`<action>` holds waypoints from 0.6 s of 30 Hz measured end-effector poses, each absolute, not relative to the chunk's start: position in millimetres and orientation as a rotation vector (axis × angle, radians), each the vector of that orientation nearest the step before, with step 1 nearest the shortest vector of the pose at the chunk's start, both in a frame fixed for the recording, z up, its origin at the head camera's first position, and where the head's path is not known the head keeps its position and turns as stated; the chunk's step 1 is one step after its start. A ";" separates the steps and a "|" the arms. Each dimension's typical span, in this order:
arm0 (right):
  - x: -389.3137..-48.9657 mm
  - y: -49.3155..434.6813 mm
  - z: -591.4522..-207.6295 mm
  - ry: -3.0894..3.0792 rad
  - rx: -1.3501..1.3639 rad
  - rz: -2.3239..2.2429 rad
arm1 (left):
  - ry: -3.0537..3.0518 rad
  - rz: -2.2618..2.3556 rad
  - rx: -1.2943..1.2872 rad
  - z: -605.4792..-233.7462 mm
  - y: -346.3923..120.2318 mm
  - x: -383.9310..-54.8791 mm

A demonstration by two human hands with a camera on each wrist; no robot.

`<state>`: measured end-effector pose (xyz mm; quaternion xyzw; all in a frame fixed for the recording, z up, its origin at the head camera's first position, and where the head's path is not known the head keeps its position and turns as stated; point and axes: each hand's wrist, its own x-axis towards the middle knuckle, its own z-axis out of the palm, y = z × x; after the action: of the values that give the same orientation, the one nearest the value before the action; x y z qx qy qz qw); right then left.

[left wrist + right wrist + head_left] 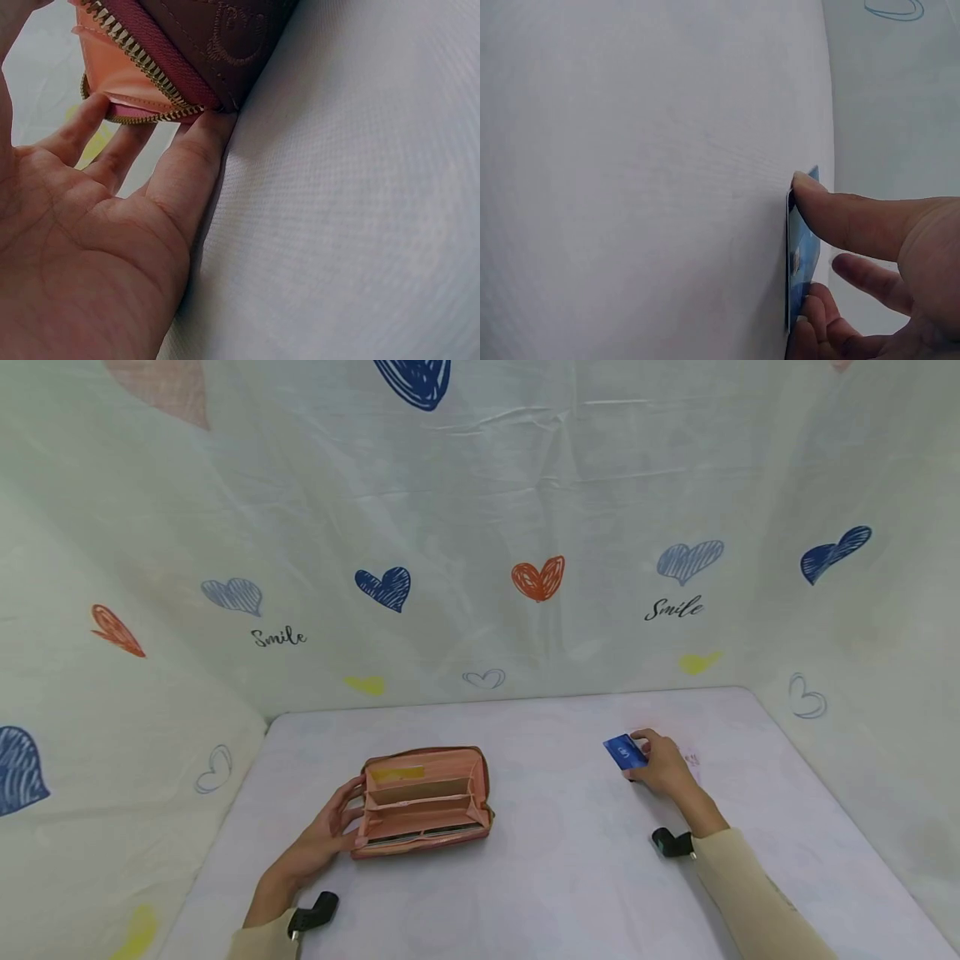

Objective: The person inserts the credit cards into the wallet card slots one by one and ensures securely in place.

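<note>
A pink zip-around wallet lies unzipped on the table, its inner compartments facing up. My left hand grips its left end; in the left wrist view the thumb and fingers hold the corner by the brass zipper. Something yellow shows at the wallet's back compartment, and thin edges of cards show along its front. Over at the right, my right hand pinches a blue card between thumb and fingers. In the right wrist view the card is seen nearly edge-on, close to the table.
The white table has its back edge against a hanging sheet printed with hearts and "Smile". Faint pink marks show beside the right hand; I cannot tell what they are. Black wrist cameras sit on both sleeves.
</note>
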<state>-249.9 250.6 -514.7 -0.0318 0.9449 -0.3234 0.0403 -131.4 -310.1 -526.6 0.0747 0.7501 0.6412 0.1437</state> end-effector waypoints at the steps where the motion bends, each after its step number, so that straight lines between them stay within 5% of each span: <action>1: -249.6 250.6 -513.4 2.885 -0.093 -0.983 | 2.164 1.846 0.214 -526.4 -310.2 -131.2; 18: -246.6 248.3 -502.4 2.926 -0.176 -1.131 | 2.166 1.846 0.200 -526.2 -310.3 -131.6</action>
<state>-246.6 248.3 -502.4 -0.0559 0.9313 -0.3600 -0.0002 -131.6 -310.3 -526.2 0.0694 0.7513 0.6403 0.1439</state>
